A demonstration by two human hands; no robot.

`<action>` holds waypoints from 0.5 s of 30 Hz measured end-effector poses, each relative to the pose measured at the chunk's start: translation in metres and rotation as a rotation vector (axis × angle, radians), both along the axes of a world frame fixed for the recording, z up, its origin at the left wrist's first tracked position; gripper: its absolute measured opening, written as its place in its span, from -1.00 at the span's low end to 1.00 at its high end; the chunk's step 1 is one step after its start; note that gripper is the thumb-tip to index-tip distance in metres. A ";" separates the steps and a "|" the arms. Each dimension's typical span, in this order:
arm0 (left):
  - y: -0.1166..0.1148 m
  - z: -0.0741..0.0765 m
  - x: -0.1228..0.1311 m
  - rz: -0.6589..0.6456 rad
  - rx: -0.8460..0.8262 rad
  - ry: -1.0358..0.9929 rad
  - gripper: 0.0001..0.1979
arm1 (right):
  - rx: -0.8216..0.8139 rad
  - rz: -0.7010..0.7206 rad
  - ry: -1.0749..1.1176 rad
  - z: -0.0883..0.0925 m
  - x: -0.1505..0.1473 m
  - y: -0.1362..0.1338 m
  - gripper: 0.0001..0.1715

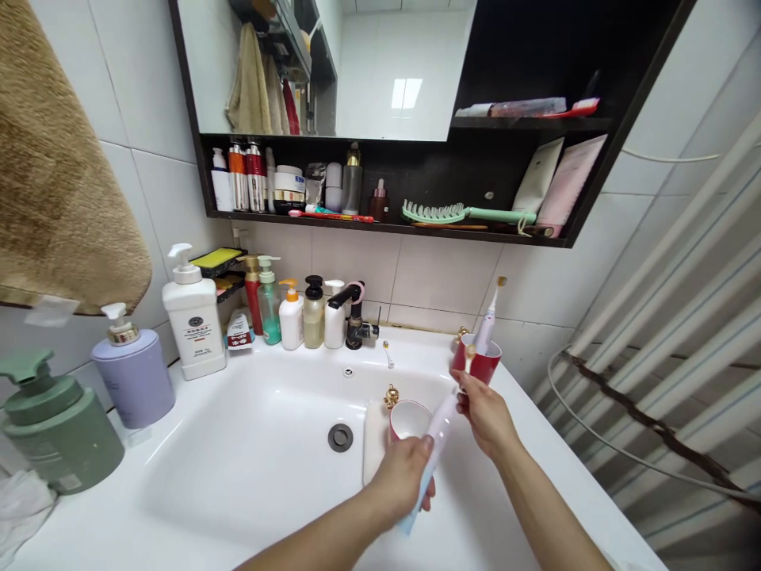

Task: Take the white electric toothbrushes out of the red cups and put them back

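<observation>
one toothbrush (441, 420) slants over the sink (267, 452), left hand (399, 477) wrapped round its handle, right hand (486, 412) pinching near its head; two red cups (487, 366) sit at its ten and one o'clock.

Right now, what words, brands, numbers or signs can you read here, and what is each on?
"SP-4", as best I can tell: red-and-white tube; its other characters are too small.
Big white bottle: round emblem and lettering, too small to read.
Purple bottle, dark green bottle, jar: marks too blurred to read.
Held toothbrush: no text I can read.
</observation>
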State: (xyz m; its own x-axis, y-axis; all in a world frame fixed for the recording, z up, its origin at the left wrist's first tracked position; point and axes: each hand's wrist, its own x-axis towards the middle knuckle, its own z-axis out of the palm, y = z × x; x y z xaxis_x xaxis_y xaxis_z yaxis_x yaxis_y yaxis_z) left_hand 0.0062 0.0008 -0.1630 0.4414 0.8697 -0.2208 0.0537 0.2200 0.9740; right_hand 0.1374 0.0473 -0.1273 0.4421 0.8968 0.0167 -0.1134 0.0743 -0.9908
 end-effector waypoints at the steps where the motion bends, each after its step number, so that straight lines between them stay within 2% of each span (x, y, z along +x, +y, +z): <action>1: 0.001 0.004 -0.001 0.073 -0.034 -0.061 -0.51 | -0.014 0.037 -0.117 -0.002 -0.002 0.005 -0.70; 4: 0.005 0.015 -0.003 0.288 -0.175 -0.211 -0.49 | -0.087 0.047 -0.415 -0.009 -0.015 0.028 -0.73; 6: 0.007 0.018 -0.004 0.350 -0.265 -0.265 -0.48 | -0.158 0.014 -0.532 -0.014 -0.023 0.050 -0.81; 11: 0.011 0.014 -0.003 0.348 -0.347 -0.286 -0.44 | -0.295 -0.043 -0.793 -0.021 -0.034 0.101 -0.86; 15: 0.014 0.008 0.000 0.337 -0.334 -0.319 -0.39 | -0.334 -0.041 -0.964 -0.024 -0.036 0.121 -0.91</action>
State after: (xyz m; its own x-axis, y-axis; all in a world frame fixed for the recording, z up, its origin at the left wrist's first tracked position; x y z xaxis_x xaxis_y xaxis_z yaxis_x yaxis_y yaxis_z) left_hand 0.0061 0.0147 -0.1546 0.2416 0.8801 -0.4088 -0.3583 0.4724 0.8053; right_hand 0.1011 0.1686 -0.1512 0.4034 0.9052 0.1336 0.7397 -0.2367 -0.6299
